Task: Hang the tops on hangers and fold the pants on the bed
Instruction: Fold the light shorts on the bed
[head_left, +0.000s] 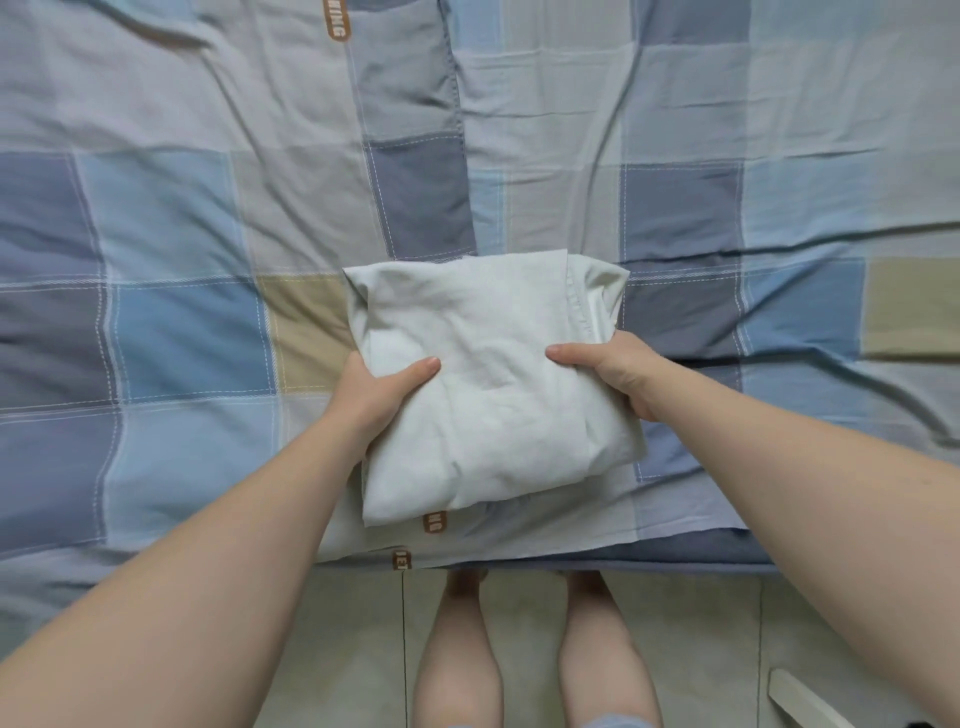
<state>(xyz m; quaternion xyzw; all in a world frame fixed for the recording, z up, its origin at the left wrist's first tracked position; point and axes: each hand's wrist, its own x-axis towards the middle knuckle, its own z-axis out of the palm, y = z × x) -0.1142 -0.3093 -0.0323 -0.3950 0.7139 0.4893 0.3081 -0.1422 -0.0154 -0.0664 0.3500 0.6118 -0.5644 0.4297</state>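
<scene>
Folded white pants (493, 384), probably, though too bundled to be sure, at the near edge of the bed (182, 208), over its checked cover. Soft, light and limp; apt to slump open unless supported from both sides around mid-length. Left hand (371, 395) and right hand (618, 374) on opposite edges, thumbs on top, fingers hidden beneath, forearms reaching forward and inward. Grip closed on the cloth on each side.

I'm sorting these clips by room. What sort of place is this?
Most likely a home bedroom. A bed with a blue and grey checked cover fills the view, the left hand and right hand hold a folded white garment over it, and a pale tiled floor shows at its edge.
</scene>
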